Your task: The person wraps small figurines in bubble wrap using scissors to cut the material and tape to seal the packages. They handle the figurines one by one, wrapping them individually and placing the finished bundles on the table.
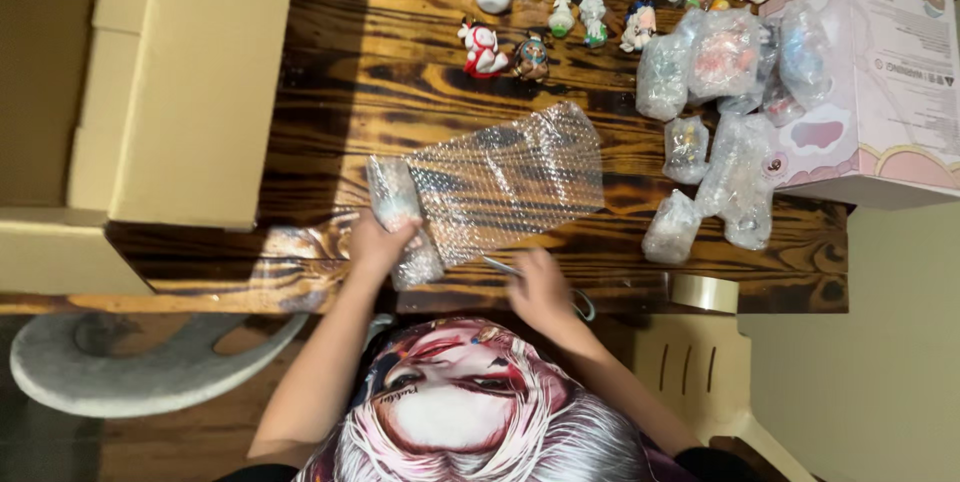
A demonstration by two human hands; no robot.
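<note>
Pinning a rolled, bubble-wrapped bundle (402,227) against the dark burnt-grain wooden table (400,72), the left hand (378,244) has its fingers curled around the roll's near end, while the rest of the clear bubble-wrap sheet (520,177) trails flat to the right. The right hand (540,290) is blurred over grey-handled scissors (545,282) at the table's near edge, and I cannot tell whether its fingers have closed on them. Should the left grip loosen, I think the springy wrap could unroll, or the bundle slide off that near edge.
</note>
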